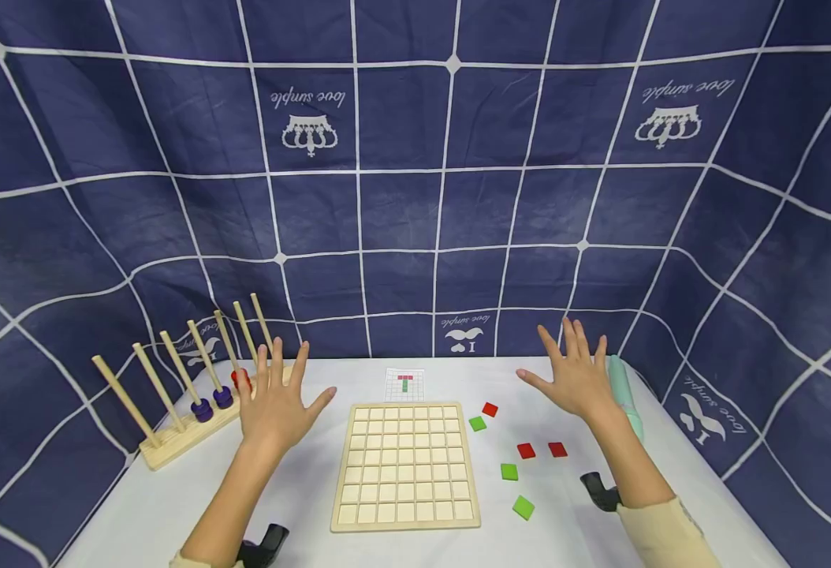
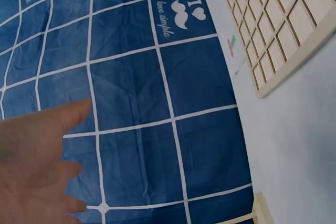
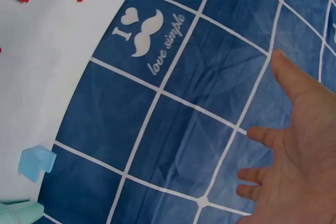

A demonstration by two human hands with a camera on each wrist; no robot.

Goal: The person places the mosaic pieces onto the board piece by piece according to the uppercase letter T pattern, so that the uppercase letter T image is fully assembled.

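Note:
In the head view my left hand (image 1: 273, 410) is raised with fingers spread, between the wooden peg rack and the board; it holds nothing. My right hand (image 1: 575, 379) is likewise spread and bare, above the table's right side near a mint-green cylindrical object (image 1: 623, 394). Between the hands lies a wooden grid board (image 1: 406, 465) with square cells. To its right are scattered red square tiles (image 1: 526, 450) and green square tiles (image 1: 509, 472). Behind the board lies a small pattern card (image 1: 404, 385) showing a red and green T shape. The wrist views show each hand (image 2: 37, 156) away from everything.
At the left stands a peg rack (image 1: 195, 430) with several upright rods, some carrying purple rings (image 1: 202, 409) and red ones (image 1: 241, 378). A light-blue piece (image 3: 37, 162) sits at the table edge in the right wrist view. Blue checked cloth (image 1: 401, 205) hangs around the white table (image 1: 295, 505).

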